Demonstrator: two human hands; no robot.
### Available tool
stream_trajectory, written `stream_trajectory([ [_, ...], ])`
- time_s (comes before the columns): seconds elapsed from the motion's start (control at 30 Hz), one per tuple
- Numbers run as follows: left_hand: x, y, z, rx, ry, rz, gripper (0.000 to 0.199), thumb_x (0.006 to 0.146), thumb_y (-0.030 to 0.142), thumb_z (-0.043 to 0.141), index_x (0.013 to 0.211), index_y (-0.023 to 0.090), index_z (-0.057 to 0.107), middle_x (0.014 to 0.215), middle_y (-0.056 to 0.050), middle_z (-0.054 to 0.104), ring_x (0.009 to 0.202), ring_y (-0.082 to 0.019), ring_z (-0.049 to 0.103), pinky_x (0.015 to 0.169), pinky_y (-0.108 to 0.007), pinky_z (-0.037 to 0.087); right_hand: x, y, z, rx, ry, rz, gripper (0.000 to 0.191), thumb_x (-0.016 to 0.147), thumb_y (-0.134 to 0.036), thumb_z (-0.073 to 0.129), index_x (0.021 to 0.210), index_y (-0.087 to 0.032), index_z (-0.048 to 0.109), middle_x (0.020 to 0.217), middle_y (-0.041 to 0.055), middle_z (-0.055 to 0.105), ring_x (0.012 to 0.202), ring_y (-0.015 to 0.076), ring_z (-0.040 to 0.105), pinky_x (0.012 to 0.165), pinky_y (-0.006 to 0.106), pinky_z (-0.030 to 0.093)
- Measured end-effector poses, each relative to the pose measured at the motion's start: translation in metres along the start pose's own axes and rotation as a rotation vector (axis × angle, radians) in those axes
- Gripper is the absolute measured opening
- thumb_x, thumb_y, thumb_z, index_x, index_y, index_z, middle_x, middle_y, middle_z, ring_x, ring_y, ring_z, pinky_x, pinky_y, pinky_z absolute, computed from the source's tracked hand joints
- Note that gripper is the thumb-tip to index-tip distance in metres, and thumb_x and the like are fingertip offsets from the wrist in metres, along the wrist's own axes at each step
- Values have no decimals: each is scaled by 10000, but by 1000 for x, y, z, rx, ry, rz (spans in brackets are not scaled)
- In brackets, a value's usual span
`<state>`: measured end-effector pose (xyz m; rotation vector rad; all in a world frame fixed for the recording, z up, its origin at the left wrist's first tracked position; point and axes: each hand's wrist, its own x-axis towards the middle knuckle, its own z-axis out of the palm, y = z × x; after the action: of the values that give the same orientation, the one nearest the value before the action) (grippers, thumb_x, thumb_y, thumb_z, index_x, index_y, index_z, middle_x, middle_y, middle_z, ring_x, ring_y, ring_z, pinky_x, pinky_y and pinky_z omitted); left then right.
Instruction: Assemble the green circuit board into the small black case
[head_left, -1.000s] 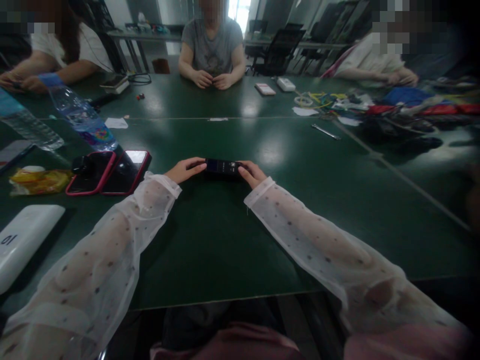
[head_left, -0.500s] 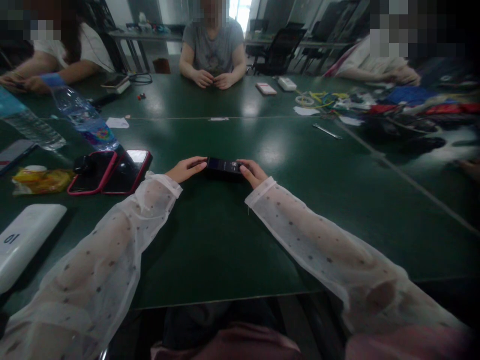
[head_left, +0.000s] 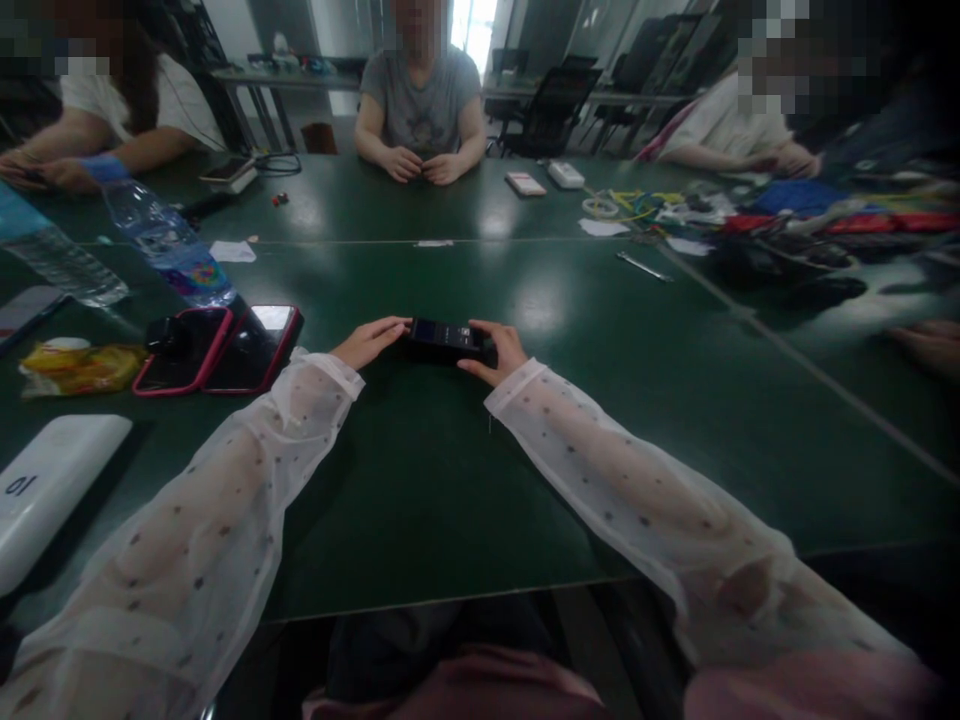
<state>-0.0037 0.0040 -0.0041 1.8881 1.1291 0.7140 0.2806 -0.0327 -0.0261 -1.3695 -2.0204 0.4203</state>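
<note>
A small black box-shaped device (head_left: 441, 340) with a dark screen and small white markings sits at the middle of the green table (head_left: 450, 480), between my two hands. At its left end, my left hand (head_left: 370, 340) has its fingers together against the edge; what lies under them is hidden. My right hand (head_left: 501, 352) is closed round the right end, thumb on the near side and fingers on the far side. Sheer white dotted sleeves cover both of my arms.
Left of my hands lie two pink-cased phones (head_left: 251, 350), a yellow packet (head_left: 82, 368) and a white power bank (head_left: 64, 490). Two water bottles (head_left: 169, 245) stand behind them. A wrench (head_left: 643, 266) and cable clutter (head_left: 795, 225) lie right. A person (head_left: 420, 110) sits opposite; others sit at both sides.
My right hand has shifted its hold: the thumb has come from the device's top to its near side. My left fingers have straightened slightly at the left end. The view has shifted a little.
</note>
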Motion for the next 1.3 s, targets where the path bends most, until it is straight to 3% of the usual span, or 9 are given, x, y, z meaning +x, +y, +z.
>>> stream_trajectory([
  [0.17, 5, -10, 1, 0, -7, 47, 474, 906, 429, 492, 1308, 198, 590, 1329, -89, 618, 1279, -252, 526, 1151, -478, 299, 2, 1, 2, 28, -8, 34, 615, 714, -346, 778, 1273, -278, 530, 1179, 99, 582, 1183, 335, 529, 973, 572, 481],
  [0.37, 13, -24, 4, -142, -38, 67, 449, 850, 214, 526, 1293, 175, 588, 1288, -90, 646, 1238, -215, 573, 1142, -473, 335, -3, -4, -1, 75, 44, -28, 546, 749, -368, 730, 1242, -233, 538, 1192, 119, 556, 1183, 307, 531, 1005, 536, 465],
  [0.57, 15, -30, 3, -123, -46, 98, 428, 861, 225, 528, 1282, 191, 599, 1243, -71, 675, 1236, -208, 579, 1139, -458, 345, -1, -1, -1, 141, 324, -71, 588, 812, -531, 599, 1278, -201, 458, 1224, 141, 536, 1123, 269, 566, 963, 452, 498],
  [0.67, 12, -26, 1, -83, -48, 110, 420, 888, 253, 510, 1295, 188, 591, 1283, -77, 653, 1253, -208, 565, 1142, -454, 339, 7, 14, -3, 149, 521, -19, 632, 823, -587, 530, 1284, -168, 420, 1231, 168, 522, 1105, 269, 567, 920, 436, 511],
  [0.73, 11, -24, 0, -58, -50, 108, 414, 899, 265, 503, 1298, 200, 589, 1288, -68, 650, 1256, -208, 562, 1139, -456, 342, 12, 27, -9, 128, 586, 24, 642, 804, -597, 530, 1265, -167, 413, 1199, 164, 536, 1074, 276, 573, 885, 446, 518],
  [0.87, 11, -24, 0, -58, -51, 109, 397, 906, 262, 501, 1290, 222, 596, 1261, -53, 665, 1250, -206, 565, 1141, -471, 332, 14, 45, -30, 43, 616, 118, 611, 812, -531, 551, 1296, -202, 378, 1211, 141, 513, 1077, 286, 570, 870, 478, 517],
  [1.03, 12, -28, -2, -111, -86, 95, 409, 901, 256, 516, 1302, 213, 582, 1305, -67, 638, 1268, -208, 552, 1146, -485, 323, 7, 47, -57, -57, 621, 107, 599, 838, -474, 566, 1331, -206, 359, 1245, 149, 440, 1159, 315, 524, 931, 519, 484],
  [1.3, 10, -21, -3, -114, -92, 80, 404, 892, 213, 510, 1286, 178, 590, 1305, -92, 636, 1265, -216, 555, 1148, -493, 324, 5, 40, -50, -56, 544, 102, 567, 829, -470, 577, 1282, -168, 418, 1186, 149, 484, 1116, 311, 529, 935, 518, 487],
])
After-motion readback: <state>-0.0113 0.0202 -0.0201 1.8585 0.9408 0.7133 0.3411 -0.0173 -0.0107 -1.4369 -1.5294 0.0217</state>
